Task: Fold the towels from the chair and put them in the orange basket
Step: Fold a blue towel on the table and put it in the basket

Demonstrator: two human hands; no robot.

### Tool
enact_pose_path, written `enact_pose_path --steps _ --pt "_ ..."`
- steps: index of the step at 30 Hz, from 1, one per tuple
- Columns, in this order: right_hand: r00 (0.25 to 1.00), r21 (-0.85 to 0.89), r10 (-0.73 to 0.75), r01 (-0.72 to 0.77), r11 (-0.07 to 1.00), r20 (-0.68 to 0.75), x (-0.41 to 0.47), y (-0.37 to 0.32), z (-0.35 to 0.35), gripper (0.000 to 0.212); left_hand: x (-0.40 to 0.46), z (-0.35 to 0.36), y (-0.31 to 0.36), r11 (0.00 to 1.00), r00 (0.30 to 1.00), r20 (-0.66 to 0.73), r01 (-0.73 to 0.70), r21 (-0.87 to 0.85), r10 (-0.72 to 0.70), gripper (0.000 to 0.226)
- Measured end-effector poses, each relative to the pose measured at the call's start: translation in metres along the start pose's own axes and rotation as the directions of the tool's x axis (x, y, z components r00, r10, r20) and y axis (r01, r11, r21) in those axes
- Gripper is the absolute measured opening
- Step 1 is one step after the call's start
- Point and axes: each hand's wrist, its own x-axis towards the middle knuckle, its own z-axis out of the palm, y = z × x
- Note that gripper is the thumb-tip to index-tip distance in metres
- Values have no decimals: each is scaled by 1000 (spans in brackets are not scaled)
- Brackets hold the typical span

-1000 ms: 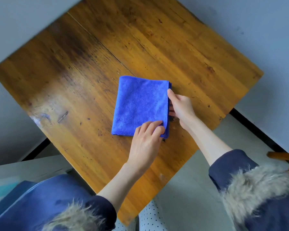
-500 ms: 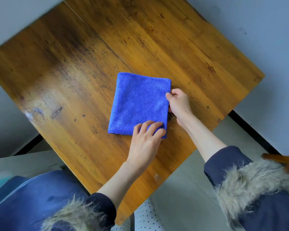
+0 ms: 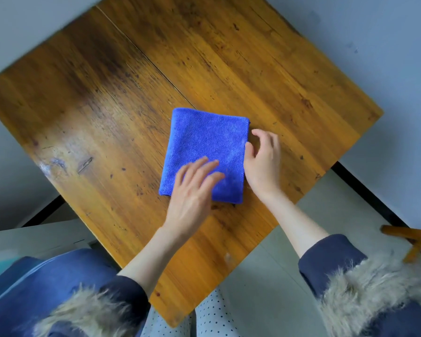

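A blue towel [image 3: 204, 144], folded into a small rectangle, lies flat on the wooden table [image 3: 107, 105] near its middle. My left hand [image 3: 192, 190] lies over the towel's near edge with its fingers spread and nearly straight, blurred by motion. My right hand [image 3: 263, 161] is at the towel's right edge, fingers loosely curved and parted, with the thumb against the edge and nothing in its grip. Neither the orange basket nor the towels on the chair are in view.
The table's corner points toward me, with grey floor [image 3: 265, 288] to its right. Wooden bars of a piece of furniture [image 3: 413, 237] show at the right edge. Grey walls surround the table on the far sides.
My right hand has let go of the towel's right edge and opened. My left hand has slid up onto the towel with its fingers spread.
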Motion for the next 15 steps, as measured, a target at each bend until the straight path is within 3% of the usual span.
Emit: enact_pose_path --steps 1,3,5,7,9,15 --pt "988 -86 -153 151 985 -25 -10 0 0 30 7 -4 -9 998 999 -21 44 37 -44 33" --pt "923 -258 -380 382 887 61 -23 5 8 37 22 -8 -28 987 993 -2 116 115 -116 37" --pt "865 -378 -456 502 777 211 -28 9 21 43 36 -7 -45 978 987 80 126 169 -140 43" --pt "859 -465 -432 512 723 275 -21 11 30 50 50 -4 -59 972 981 154 86 218 -122 50" --pt "889 -502 -371 459 734 270 -10 14 35 55 58 1 -68 965 973 194 72 254 -124 54" --pt "893 -472 -337 445 761 300 -3 26 39 58 60 12 -76 953 965 217 82 293 -150 57"
